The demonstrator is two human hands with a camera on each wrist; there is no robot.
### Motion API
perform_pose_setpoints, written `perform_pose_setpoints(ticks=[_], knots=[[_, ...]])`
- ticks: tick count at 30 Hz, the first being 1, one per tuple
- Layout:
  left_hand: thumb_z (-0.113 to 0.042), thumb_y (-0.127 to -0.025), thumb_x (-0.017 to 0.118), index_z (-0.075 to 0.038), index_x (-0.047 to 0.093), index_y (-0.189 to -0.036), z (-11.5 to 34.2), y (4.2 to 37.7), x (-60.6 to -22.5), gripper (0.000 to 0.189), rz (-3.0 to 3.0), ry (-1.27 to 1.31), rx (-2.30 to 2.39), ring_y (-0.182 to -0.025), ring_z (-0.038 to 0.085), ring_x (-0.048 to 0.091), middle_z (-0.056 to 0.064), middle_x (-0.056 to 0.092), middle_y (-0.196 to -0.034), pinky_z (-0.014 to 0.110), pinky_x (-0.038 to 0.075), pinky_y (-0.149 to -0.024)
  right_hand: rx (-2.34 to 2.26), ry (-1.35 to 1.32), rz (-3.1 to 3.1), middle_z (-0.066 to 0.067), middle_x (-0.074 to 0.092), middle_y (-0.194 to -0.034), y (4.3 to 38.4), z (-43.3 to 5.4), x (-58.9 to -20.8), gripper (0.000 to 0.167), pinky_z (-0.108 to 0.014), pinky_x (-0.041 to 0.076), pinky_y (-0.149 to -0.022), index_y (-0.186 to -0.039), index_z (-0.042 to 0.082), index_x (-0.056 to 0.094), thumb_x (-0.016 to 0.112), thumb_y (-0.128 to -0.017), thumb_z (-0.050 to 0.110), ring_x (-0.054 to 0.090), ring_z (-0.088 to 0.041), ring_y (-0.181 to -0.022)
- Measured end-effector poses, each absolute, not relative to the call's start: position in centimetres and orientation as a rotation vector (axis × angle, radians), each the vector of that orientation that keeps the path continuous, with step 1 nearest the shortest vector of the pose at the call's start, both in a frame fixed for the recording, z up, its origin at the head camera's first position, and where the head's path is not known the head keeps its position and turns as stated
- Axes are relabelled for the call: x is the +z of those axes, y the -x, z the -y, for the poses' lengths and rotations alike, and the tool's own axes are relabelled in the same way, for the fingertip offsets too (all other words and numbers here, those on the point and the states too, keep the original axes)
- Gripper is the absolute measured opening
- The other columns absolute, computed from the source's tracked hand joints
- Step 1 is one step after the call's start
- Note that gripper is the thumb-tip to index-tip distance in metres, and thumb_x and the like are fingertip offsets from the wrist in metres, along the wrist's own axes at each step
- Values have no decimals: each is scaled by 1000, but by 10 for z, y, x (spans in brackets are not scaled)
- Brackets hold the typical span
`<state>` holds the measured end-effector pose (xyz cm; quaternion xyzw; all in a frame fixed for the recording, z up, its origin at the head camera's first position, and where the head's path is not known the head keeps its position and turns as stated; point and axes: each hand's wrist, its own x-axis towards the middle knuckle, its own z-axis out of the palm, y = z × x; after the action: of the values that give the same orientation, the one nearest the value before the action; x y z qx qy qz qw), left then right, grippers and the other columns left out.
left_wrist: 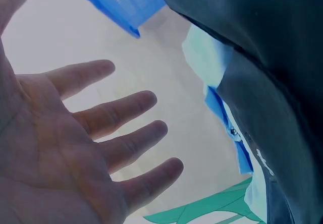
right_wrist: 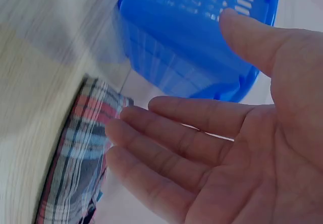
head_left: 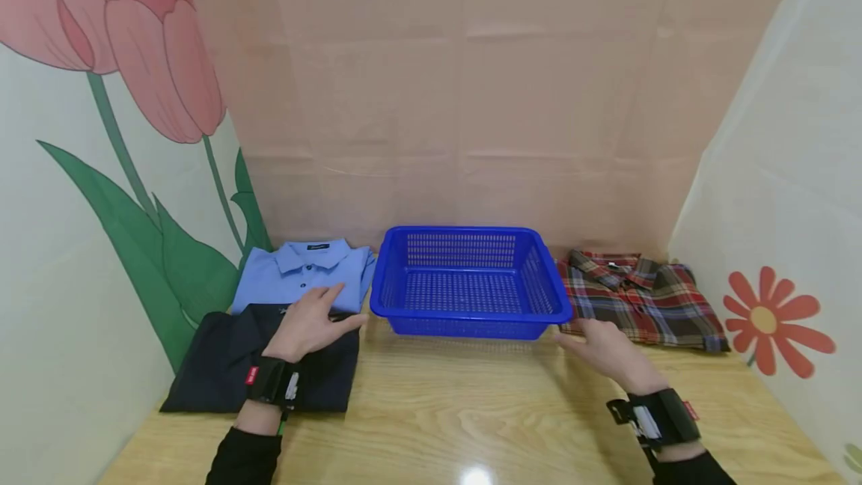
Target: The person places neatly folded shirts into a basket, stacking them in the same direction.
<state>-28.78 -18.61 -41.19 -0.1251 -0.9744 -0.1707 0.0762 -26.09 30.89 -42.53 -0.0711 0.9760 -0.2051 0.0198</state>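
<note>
The left hand [head_left: 306, 331] was spread, its fingers straight and well parted, above a folded black shirt [head_left: 202, 373] that lay beneath it and to its left. Just beyond its fingertips lay a folded light-blue shirt [head_left: 279, 287], collar up. The right hand [head_left: 609, 354] was also extended — four fingers nearly straight and close together, the thumb apart — near the front corner of a blue basket [head_left: 471, 317]; whether it touched the basket, I could not tell. The basket stood ahead and between both hands, rightward of the left and leftward of the right. Beyond the right hand lay a folded plaid shirt [head_left: 646, 305]; the wooden table [head_left: 444, 403] stretched between the wrists.
</note>
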Motion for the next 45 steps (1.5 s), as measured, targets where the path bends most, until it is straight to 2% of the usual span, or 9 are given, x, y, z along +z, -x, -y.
perform_pose_setpoints(ticks=[3, 7, 11, 15, 18, 21, 23, 27, 45], knots=[[-68, -86, 57, -9, 42, -149, 189, 288, -413, 87, 2924, 365, -524, -131, 42, 47, 23, 50, -143, 63, 40, -101, -630, 307, -3053, -18, 73, -101, 261, -302, -430, 64, -41, 52, -67, -118, -6, 66, 56, -95, 53, 68, -24, -83], [-61, -90, 58, -10, 43, -148, 194, 290, -413, 79, 2972, 321, -595, -133, 41, 45, 22, 48, -145, 62, 39, -103, -676, 363, -3049, -15, 71, -102, 262, -291, -436, 64, -35, 42, -61, -129, -4, 59, 56, -96, 51, 58, -17, -71], [-54, -94, 56, -7, 46, -146, 199, 292, -413, 70, 2991, 291, -643, -131, 39, 49, 20, 51, -143, 59, 42, -102, -757, 485, -3046, -17, 68, -117, 260, -279, -441, 57, -37, 49, -69, -140, 2, 50, 60, -97, 38, 64, -18, -83], [-50, -96, 55, -5, 49, -143, 204, 292, -411, 65, 2989, 269, -664, -128, 39, 51, 20, 54, -141, 58, 44, -100, -794, 557, -3010, -8, 69, -98, 260, -264, -446, 46, -32, 50, -63, -138, 5, 53, 62, -97, 25, 60, -11, -74], [-48, -97, 55, -3, 50, -141, 207, 292, -409, 63, 2993, 246, -670, -127, 40, 52, 20, 55, -140, 60, 44, -99, -793, 560, -2971, 4, 52, -71, 258, -249, -448, 24, -27, 38, -50, -110, 5, 65, 62, -97, 25, 45, -7, -58], [-46, -97, 55, -3, 52, -140, 211, 291, -406, 61, 2995, 228, -655, -125, 41, 54, 21, 56, -138, 61, 45, -96, -799, 659, -2962, 9, 48, -67, 257, -232, -453, 16, -22, 36, -50, -95, 8, 65, 63, -96, 24, 43, -3, -56], [-46, -97, 55, -2, 52, -139, 213, 291, -406, 60, 2999, 215, -652, -124, 42, 54, 21, 57, -137, 61, 45, -96, -811, 700, -2928, 11, 36, -61, 257, -220, -457, 22, -21, 29, -45, -79, 11, 58, 62, -97, 24, 34, -3, -49], [-46, -98, 54, -1, 53, -138, 218, 290, -406, 61, 3013, 195, -643, -123, 42, 55, 22, 57, -136, 60, 45, -96, -768, 751, -2911, 13, 33, -57, 259, -195, -462, 37, -19, 26, -43, -66, 17, 45, 59, -99, 25, 32, 0, -47], [-44, -99, 50, 6, 51, -136, 253, 282, -397, 62, 3035, 74, -626, -122, 47, 53, 29, 54, -135, 59, 45, -95, -738, 963, -2887, 12, 30, -53, 262, -96, -466, 46, -17, 28, -41, -58, 20, 36, 58, -98, 18, 29, -1, -44]])
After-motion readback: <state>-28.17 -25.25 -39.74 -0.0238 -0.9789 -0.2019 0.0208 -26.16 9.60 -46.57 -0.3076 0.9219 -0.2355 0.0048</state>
